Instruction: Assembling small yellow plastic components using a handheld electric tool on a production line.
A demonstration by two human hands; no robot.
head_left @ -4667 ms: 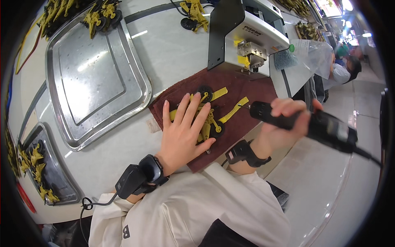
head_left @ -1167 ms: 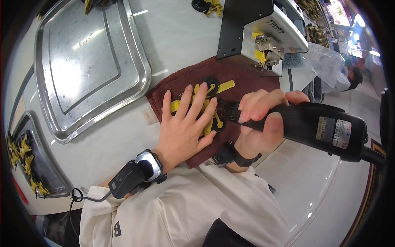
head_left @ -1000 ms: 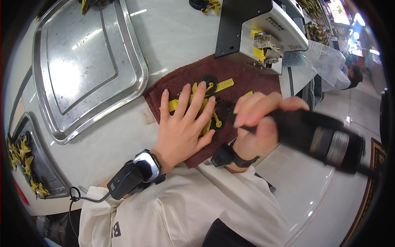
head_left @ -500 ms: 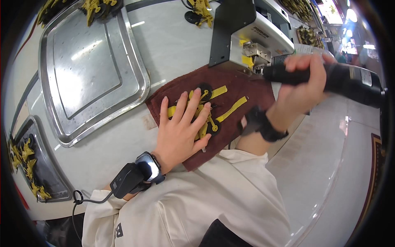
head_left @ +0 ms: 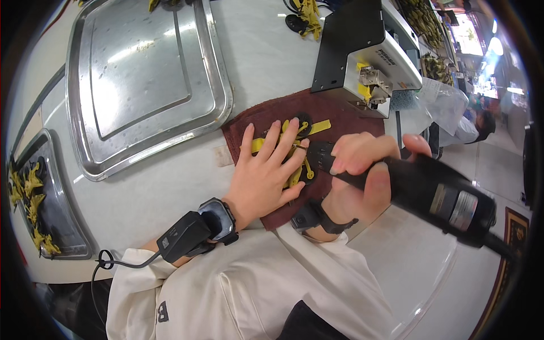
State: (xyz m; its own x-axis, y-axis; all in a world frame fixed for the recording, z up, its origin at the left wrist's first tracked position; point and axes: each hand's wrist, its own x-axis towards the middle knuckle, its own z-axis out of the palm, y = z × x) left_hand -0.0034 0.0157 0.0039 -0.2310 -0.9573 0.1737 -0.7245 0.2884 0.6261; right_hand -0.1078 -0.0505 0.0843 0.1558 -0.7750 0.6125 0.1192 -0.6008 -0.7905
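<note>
One cream shirt [head_left: 249,283] nearest, across the lower edge. Next, by the left cuff, a watch [head_left: 217,220] and a black box [head_left: 184,236] with a thin cable [head_left: 122,262]; around the right wrist, a black strap [head_left: 320,218].

Beyond these, the left hand [head_left: 263,175], palm down with fingers spread wide, laid over a yellow piece [head_left: 294,178] with black wheels. Directly beneath palm and fingers, held down from above rather than pinched; showing through the finger gaps and beside the thumb, with one black wheel [head_left: 306,126] and a yellow strip [head_left: 321,126] jutting out past the fingertips. Just to its right, the right hand [head_left: 362,175], thumb and fingers wrapped around the narrow front of a black power screwdriver [head_left: 436,195]. Pointing left toward the same yellow piece, tip right by the left index finger; cannot tell whether touching.

Under it all, a dark red cloth [head_left: 340,116] on a pale table [head_left: 147,204]. Off to the left, a small metal tray [head_left: 61,209] with more yellow pieces [head_left: 34,198]; farther up, a large metal tray [head_left: 224,107].

Past the cloth, a white and black machine [head_left: 345,51] with a metal clamp [head_left: 375,85] in front. Farther right, a clear plastic bag [head_left: 447,99] and, partly hidden behind, another person [head_left: 481,124].
</note>
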